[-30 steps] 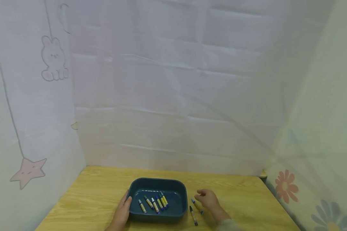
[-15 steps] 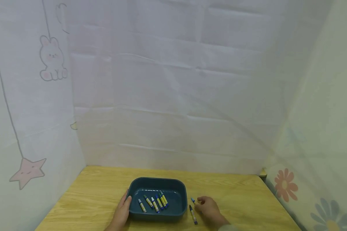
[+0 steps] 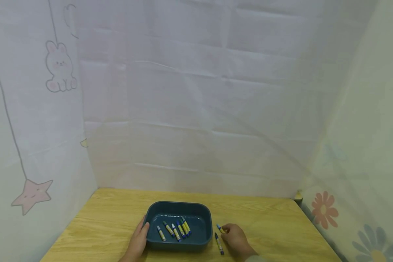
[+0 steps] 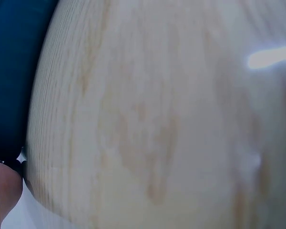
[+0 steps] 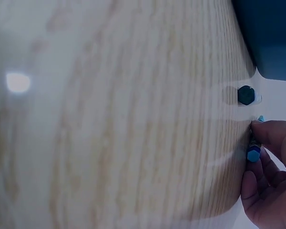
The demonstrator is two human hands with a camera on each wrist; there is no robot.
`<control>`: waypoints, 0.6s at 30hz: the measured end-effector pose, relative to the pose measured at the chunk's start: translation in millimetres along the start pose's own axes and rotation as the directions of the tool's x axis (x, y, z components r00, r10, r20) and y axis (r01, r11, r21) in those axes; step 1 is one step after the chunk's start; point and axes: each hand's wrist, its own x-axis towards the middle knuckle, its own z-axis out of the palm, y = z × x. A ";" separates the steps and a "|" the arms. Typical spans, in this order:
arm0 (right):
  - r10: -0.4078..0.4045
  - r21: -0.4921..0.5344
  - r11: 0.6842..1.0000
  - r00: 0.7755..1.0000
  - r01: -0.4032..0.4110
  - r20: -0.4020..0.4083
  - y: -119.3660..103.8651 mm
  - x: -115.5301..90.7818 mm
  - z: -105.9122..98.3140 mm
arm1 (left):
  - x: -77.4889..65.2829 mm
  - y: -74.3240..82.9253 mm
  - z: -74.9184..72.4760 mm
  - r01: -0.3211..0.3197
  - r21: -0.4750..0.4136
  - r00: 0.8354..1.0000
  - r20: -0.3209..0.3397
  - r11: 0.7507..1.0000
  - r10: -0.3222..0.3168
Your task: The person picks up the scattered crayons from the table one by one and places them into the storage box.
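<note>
My left hand [image 3: 138, 240] grips the left side of a dark teal rectangular tub [image 3: 180, 247], thumb at the rim. In the left wrist view, part of that hand [image 4: 4, 188] shows beside the tub's wall [image 4: 14, 76]. Right of the tub, my right hand [image 3: 235, 238] pinches a crayon [image 3: 220, 228] with a light blue tip; the fingers hide its near part. The right wrist view shows this crayon [image 5: 253, 153] between thumb and fingers, low over the wood. A dark-tipped crayon [image 3: 219, 243] lies between the tub and my right hand.
Several crayons [image 3: 168, 229] with yellow wrappers lie on the tub's floor. Everything stands on a wood-grain table [image 3: 258, 211], close to its near edge. White sheeting [image 3: 196, 109] rises behind the table, with printed side panels at left and right.
My right hand has come down and nearer, and its fingers have closed on the blue-tipped crayon, which has turned slightly. My left hand and the tub have stayed in place.
</note>
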 end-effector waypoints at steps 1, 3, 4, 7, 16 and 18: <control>0.006 0.002 1.000 1.000 -0.006 0.001 -0.2 0.2 0.2 | -0.3 0.4 0.0 0.002 0.001 1.000 -0.001 1.000 -0.002; 0.019 0.007 1.000 1.000 -0.019 0.002 -0.4 1.1 0.5 | -0.4 0.5 0.4 0.002 0.010 1.000 -0.003 1.000 -0.001; 0.031 0.016 0.999 1.000 -0.031 0.000 -0.2 1.6 0.5 | -0.6 0.7 0.6 0.000 0.011 1.000 -0.004 1.000 0.000; 0.070 0.094 0.993 0.998 -0.070 0.000 -0.8 2.6 -1.2 | -0.9 1.0 1.0 0.002 0.004 1.000 -0.003 1.000 -0.002; -0.084 0.231 0.969 0.996 0.085 -0.018 -19.9 11.6 -19.1 | 0.4 -0.6 1.2 0.007 -0.024 1.000 -0.002 1.000 -0.007; -0.122 0.208 0.970 0.992 0.128 -0.041 -28.5 14.7 -21.4 | 0.3 -0.7 1.6 0.005 -0.024 1.000 -0.005 1.000 -0.005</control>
